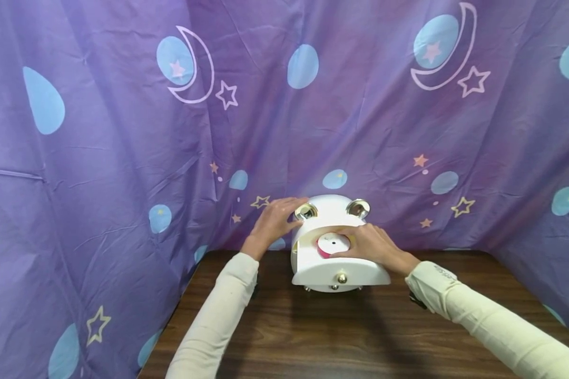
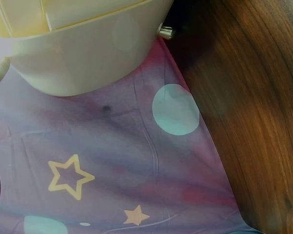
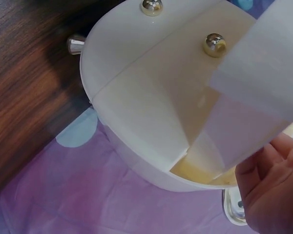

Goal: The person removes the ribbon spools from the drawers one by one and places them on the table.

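Observation:
A white rounded box [image 1: 331, 204] stands at the back of the table, its curved front part [image 1: 315, 272] bearing a gold knob [image 1: 342, 278]. My right hand [image 1: 372, 243] grips a round white object with a pinkish-red side [image 1: 333, 245] at the box's opening. A small dark spot marks the middle of its face; its exact kind I cannot tell. Seen from the right wrist, that hand's fingers [image 3: 278, 168] curl near the opening. My left hand [image 1: 278, 218] is beside the box's upper left, fingers extended near a shiny gold round piece [image 1: 306, 211].
Another gold round piece [image 1: 359, 209] sits on the box's upper right. Small metal feet and a lower gold knob [image 1: 334, 287] show beneath the front. The dark wooden table [image 1: 313, 337] extends toward me. A purple cloth [image 1: 265, 131] with moons and stars hangs behind and at the sides.

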`<state>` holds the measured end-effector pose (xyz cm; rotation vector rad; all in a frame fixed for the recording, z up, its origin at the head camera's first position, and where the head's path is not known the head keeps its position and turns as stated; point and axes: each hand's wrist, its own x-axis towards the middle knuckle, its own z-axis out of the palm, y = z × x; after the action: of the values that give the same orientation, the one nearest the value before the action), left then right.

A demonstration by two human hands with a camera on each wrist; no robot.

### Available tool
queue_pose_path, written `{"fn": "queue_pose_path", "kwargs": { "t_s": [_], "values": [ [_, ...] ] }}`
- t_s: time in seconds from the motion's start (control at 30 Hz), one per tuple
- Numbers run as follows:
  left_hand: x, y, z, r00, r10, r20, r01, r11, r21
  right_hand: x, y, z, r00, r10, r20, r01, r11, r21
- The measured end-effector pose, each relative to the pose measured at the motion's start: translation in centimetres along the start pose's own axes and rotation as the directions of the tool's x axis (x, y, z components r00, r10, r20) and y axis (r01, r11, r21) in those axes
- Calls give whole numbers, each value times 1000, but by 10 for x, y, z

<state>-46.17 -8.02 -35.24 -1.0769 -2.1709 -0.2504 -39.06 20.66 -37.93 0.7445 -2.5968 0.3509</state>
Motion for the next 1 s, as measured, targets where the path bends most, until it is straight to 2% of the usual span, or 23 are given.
{"fn": "queue_pose_path", "kwargs": {
  "t_s": [0.27, 0.53, 0.73, 0.87, 1.0],
  "values": [
    [-1, 0, 1, 1000, -6, 10, 6, 1000, -1, -6, -5, -13, 999, 37, 3, -37, 999, 19],
    [-2, 2, 0, 1000, -14, 7, 14, 1000, -12, -19, -15, -40, 997, 71, -20, -70, 996, 62],
    [-2, 2, 0, 1000, -10, 1, 10, 1000, -11, -26, -20, -57, 995, 93, -32, -91, 994, 59],
    [-2, 3, 0, 1000, -12, 4, 12, 1000, 0, -31, -16, -67, 994, 104, -40, -102, 993, 53],
    [0, 3, 0, 1000, -19, 12, 19, 1000, 5, -36, -5, -77, 986, 161, -52, -158, 986, 45]
  ]
}}
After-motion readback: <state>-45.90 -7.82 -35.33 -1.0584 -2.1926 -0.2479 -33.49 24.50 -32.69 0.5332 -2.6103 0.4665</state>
